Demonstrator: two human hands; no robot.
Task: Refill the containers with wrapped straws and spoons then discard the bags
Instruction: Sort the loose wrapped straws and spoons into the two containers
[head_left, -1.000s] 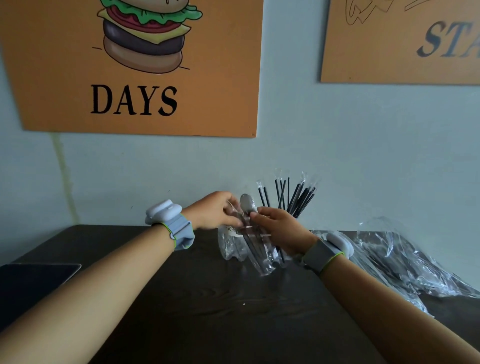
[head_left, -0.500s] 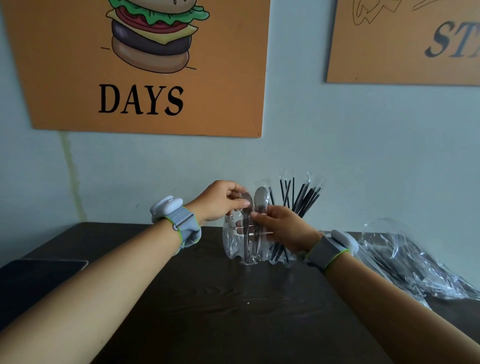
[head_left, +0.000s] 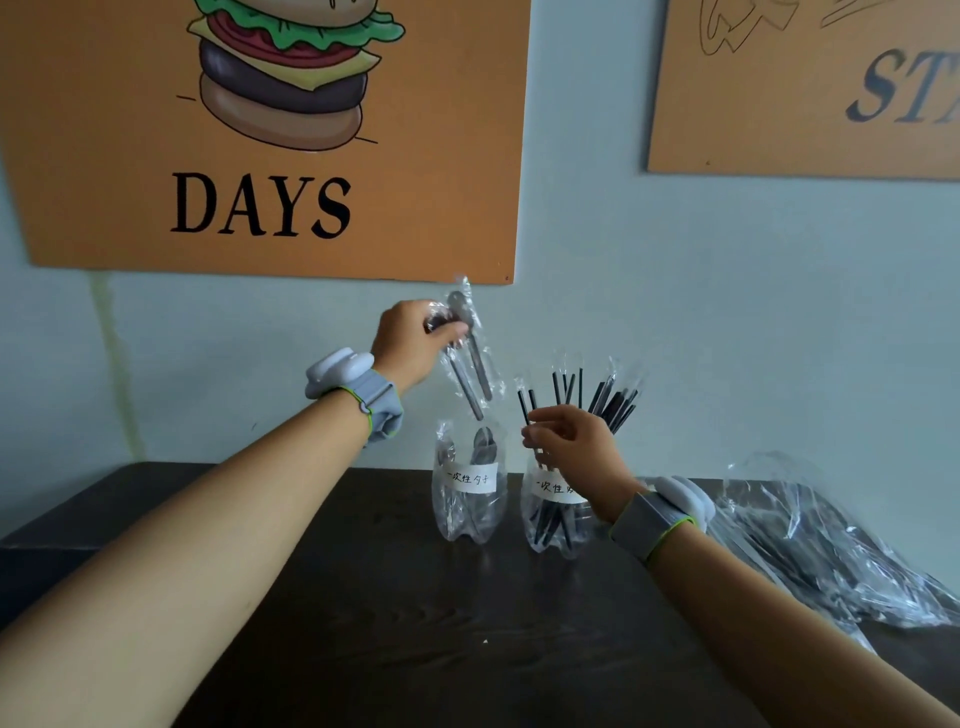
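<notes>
Two clear cut-bottle containers stand on the dark table, each with a white label. The left container (head_left: 470, 501) holds wrapped spoons. The right container (head_left: 556, 512) holds several black wrapped straws (head_left: 597, 397) that fan upward. My left hand (head_left: 415, 340) is raised above the left container and is shut on two wrapped spoons (head_left: 470, 358), handles pointing down at its mouth. My right hand (head_left: 569, 449) hovers in front of the straw container with fingers loosely curled and apart, holding nothing that I can see.
Crumpled clear plastic bags (head_left: 810, 551) lie on the table at the right. A dark flat object (head_left: 31, 566) sits at the left edge. The wall with two orange posters is right behind the containers.
My left hand has lifted the wrapped spoons up above the left container. My right hand has let go of them and moved right, in front of the straw container.
</notes>
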